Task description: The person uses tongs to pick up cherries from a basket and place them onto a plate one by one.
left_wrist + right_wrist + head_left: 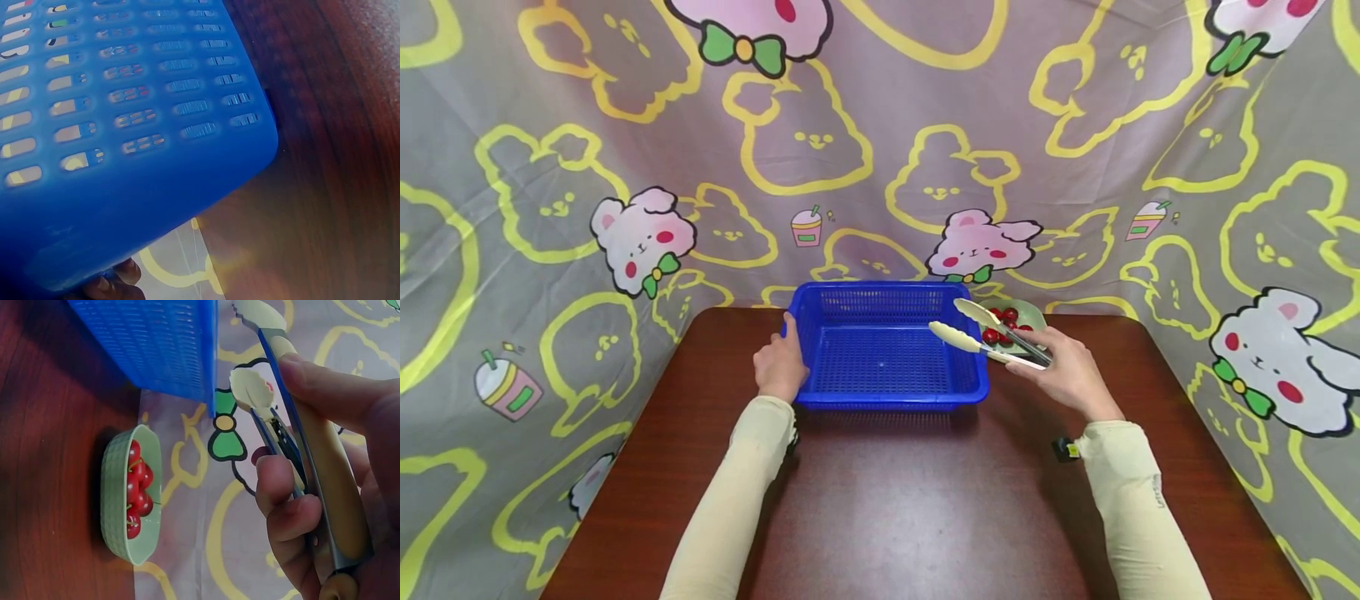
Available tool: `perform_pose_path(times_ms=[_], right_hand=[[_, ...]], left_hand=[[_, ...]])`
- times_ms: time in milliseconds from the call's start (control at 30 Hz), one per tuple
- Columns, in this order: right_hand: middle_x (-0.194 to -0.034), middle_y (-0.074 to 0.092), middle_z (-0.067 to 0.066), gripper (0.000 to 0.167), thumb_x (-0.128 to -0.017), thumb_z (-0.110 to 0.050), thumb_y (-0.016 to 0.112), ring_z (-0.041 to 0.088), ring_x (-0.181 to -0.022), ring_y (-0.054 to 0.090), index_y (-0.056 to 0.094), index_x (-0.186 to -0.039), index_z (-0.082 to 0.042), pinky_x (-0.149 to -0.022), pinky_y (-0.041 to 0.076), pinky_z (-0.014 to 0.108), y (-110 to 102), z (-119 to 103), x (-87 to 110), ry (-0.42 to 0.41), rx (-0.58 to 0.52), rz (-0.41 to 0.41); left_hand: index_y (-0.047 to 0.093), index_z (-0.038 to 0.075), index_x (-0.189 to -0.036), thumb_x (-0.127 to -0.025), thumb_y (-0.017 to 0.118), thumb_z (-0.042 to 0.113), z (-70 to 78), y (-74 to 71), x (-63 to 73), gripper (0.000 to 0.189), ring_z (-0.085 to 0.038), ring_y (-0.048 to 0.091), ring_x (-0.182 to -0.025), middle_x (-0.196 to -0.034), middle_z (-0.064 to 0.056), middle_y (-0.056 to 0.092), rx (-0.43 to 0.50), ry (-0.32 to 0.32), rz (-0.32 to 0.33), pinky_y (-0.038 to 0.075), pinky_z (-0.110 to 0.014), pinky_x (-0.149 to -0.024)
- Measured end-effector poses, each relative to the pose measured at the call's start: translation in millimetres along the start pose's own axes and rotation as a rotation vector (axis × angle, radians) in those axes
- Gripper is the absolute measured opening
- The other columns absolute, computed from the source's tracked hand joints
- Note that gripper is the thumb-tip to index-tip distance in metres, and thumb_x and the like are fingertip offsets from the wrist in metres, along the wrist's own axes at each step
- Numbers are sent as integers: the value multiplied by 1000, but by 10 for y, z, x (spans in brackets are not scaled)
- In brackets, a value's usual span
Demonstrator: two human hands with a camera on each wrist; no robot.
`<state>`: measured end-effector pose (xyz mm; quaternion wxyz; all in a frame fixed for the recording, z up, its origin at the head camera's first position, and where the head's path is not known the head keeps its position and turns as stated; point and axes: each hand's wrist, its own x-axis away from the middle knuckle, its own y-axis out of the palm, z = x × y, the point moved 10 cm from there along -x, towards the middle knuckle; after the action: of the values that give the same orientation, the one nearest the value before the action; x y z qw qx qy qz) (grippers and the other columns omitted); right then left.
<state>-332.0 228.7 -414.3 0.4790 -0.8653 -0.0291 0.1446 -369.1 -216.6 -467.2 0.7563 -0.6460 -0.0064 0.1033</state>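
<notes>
A blue plastic basket (891, 402) with slotted walls stands on the table. My left hand (779, 365) grips its left side at the rim; in the left wrist view, fingertips (128, 272) show at the basket's edge. In my right hand (1069, 372) is a pair of tongs (957, 337) with cream scalloped tips, thumb on one arm and fingers on the other. The tips are spread apart with nothing between them, above the basket's right side. Below and beyond the tongs, a pale green bowl (114, 497) holds several red cherries (133, 486).
The brown wooden table (895, 508) extends in front of the basket. A grey curtain (850, 108) with yellow outlines and cartoon animals hangs behind the table and along both sides. The bowl sits close to the basket's right wall, near the table's back edge.
</notes>
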Motion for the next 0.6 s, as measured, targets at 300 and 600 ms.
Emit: perform_pose_path(times_ms=[300,600], right_hand=[[-126,66,19,71,-86,-41,83,37,-107,58,61,-145,-8,-89,45,52,23,30,16,3,-6,-12],[-116,67,14,70,-86,-42,83,31,-100,57,61,-145,-11,-84,41,43,-139,111,96,-6,-29,16]], left_hand=[[15,5,-163,-80,82,19,-7,23,-2,108,-45,70,-82,-117,-30,65,-1,-5,-20,56,-54,-74],[15,6,-164,-80,82,19,-4,22,-16,108,-43,70,-80,-117,-30,65,-16,-7,-30,56,-53,-73]])
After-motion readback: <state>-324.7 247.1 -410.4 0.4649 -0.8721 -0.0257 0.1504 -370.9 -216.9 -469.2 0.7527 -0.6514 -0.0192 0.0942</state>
